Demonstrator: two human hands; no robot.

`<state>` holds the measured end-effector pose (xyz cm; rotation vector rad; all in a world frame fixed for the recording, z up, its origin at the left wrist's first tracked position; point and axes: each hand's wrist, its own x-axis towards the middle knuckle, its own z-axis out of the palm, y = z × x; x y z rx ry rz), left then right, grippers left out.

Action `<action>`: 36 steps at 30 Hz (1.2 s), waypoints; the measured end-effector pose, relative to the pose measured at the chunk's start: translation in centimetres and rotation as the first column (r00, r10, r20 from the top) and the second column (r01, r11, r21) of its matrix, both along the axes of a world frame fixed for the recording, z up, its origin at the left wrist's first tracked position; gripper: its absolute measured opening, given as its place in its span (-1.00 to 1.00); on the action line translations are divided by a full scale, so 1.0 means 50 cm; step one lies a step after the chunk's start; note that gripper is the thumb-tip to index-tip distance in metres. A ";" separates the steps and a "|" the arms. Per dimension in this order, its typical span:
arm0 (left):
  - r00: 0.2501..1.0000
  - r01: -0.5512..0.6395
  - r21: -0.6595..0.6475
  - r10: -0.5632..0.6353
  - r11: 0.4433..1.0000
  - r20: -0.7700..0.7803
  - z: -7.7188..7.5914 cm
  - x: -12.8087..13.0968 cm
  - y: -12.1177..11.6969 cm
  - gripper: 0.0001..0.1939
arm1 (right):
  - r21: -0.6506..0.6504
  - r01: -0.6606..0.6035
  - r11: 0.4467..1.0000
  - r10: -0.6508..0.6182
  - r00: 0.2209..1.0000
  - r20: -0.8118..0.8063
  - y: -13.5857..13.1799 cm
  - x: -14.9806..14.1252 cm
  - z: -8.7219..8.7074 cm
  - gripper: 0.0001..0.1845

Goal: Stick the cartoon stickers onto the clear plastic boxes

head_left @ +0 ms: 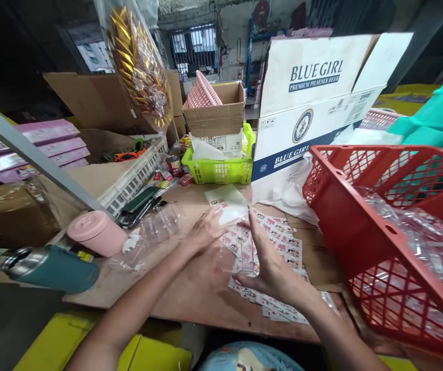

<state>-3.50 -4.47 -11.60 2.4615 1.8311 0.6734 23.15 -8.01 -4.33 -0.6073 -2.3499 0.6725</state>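
A clear plastic box [237, 252], hard to make out against the print behind it, sits between my hands above the table. My left hand [208, 229] reaches to its upper left, fingers bent together beside a pale backing sheet [227, 201]; what they pinch is blurred. Along the box's right side, my right hand [269, 263] has its thumb stretched apart from its raised fingers. Those fingers seem to touch the box edge, without a visible grip around it. Sheets of small cartoon stickers [291, 247] lie overlapping under and beside my right hand.
A red crate [391, 232] holding clear plastic packaging stands at right. Behind are a white beer carton [302, 103] and a lime-green basket [221, 170]. At left are a pink lidded container [96, 232], a teal bottle [56, 268], clear plastic pieces [159, 224] and a slanting metal bar [43, 152].
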 end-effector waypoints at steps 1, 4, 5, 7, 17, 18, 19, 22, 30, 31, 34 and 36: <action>1.000 0.011 -0.034 -0.012 0.999 -0.009 -0.009 0.028 0.026 -0.44 | 0.014 0.038 0.999 -0.038 0.999 0.004 -0.012 0.022 -0.002 0.23; 1.000 -0.003 -0.046 0.002 0.999 -0.017 -0.026 0.061 0.091 -0.71 | 0.001 0.167 0.986 -0.167 0.986 -0.029 -0.026 0.078 -0.001 0.24; 1.000 -0.005 -0.036 0.005 0.999 -0.012 -0.026 0.057 0.107 -0.79 | -0.017 0.209 0.978 -0.209 0.976 -0.054 -0.027 0.094 0.002 0.28; 1.000 -0.005 -0.018 0.005 1.000 -0.008 -0.019 0.037 0.126 -0.81 | -0.043 0.273 0.961 -0.276 0.955 -0.108 -0.031 0.119 0.008 0.33; 0.977 0.211 -0.052 -0.211 0.976 0.011 0.025 0.098 -0.043 -0.89 | -0.089 0.352 0.932 -0.362 0.887 -0.285 -0.046 0.176 0.021 0.39; 0.963 0.271 -0.098 -0.271 0.958 0.019 0.026 0.115 -0.053 -0.86 | -0.084 0.351 0.933 -0.360 0.885 -0.296 -0.044 0.175 0.027 0.39; 0.953 0.303 -0.137 -0.301 0.943 0.039 0.028 0.127 -0.054 -0.76 | -0.075 0.347 0.935 -0.353 0.886 -0.300 -0.043 0.173 0.032 0.39; 0.984 0.159 -0.177 -0.143 0.971 0.104 0.035 0.136 -0.012 -0.46 | -0.060 0.336 0.940 -0.338 0.893 -0.297 -0.043 0.169 0.044 0.39; 0.978 -0.135 -0.220 0.165 0.966 0.127 -0.025 0.206 0.000 -0.29 | -0.118 0.397 0.910 -0.414 0.875 -0.252 -0.044 0.196 0.025 0.41; 0.975 -0.107 -0.228 0.146 0.968 0.165 -0.030 0.226 -0.023 -0.29 | -0.134 0.395 0.909 -0.417 0.876 -0.242 -0.042 0.199 0.022 0.42; 0.888 -0.017 -0.237 0.124 0.971 0.443 -0.011 0.259 -0.080 -0.39 | -0.171 0.350 0.921 -0.376 0.913 -0.160 -0.032 0.198 0.015 0.40; 0.689 0.055 -0.269 0.158 0.962 0.707 0.028 0.256 -0.098 -0.51 | -0.165 0.280 0.946 -0.290 0.956 -0.044 -0.023 0.191 0.014 0.34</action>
